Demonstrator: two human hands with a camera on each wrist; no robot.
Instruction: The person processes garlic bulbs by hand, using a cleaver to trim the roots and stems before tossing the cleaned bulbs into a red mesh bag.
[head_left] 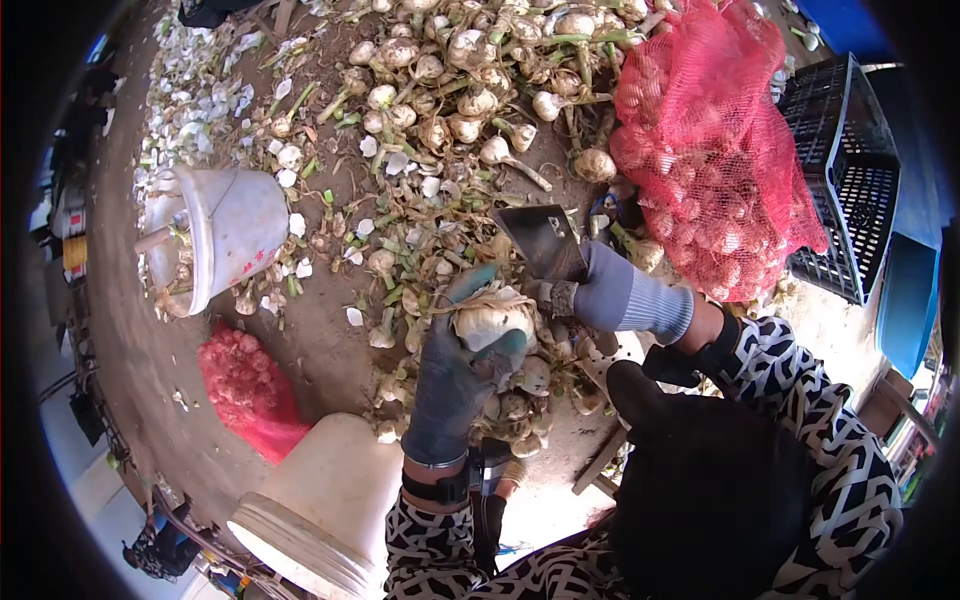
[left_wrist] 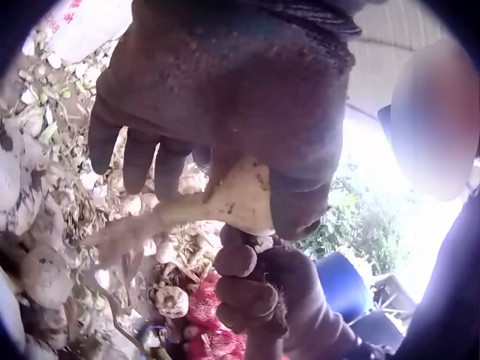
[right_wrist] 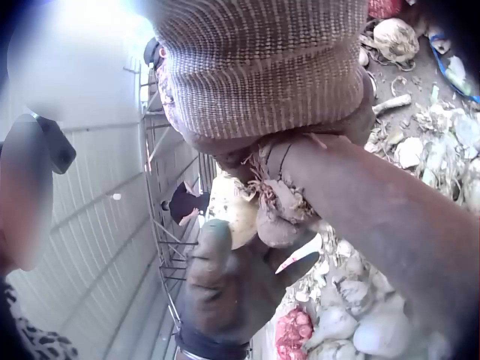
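Note:
In the head view my left hand [head_left: 445, 375], in a dark grey glove with teal fingertips, holds a pale garlic bulb [head_left: 495, 325] with fingers and thumb around it. The left wrist view shows the bulb [left_wrist: 244, 199] with its long stem sticking out past the fingers. Just right of it my right hand [head_left: 620, 290], in a lighter glove with a ribbed cuff, grips a tool with a broad dark metal blade [head_left: 545, 242]. The curled right fingers [left_wrist: 240, 289] are close under the bulb. Loose garlic lies below both hands.
A large heap of stemmed garlic [head_left: 470, 85] spreads ahead. At right stand a full red mesh sack [head_left: 700, 150] and a black plastic crate [head_left: 845, 180]. Leftward are a tilted white bucket [head_left: 240, 225], a small red mesh bag [head_left: 250, 385] and pale stacked buckets [head_left: 330, 490].

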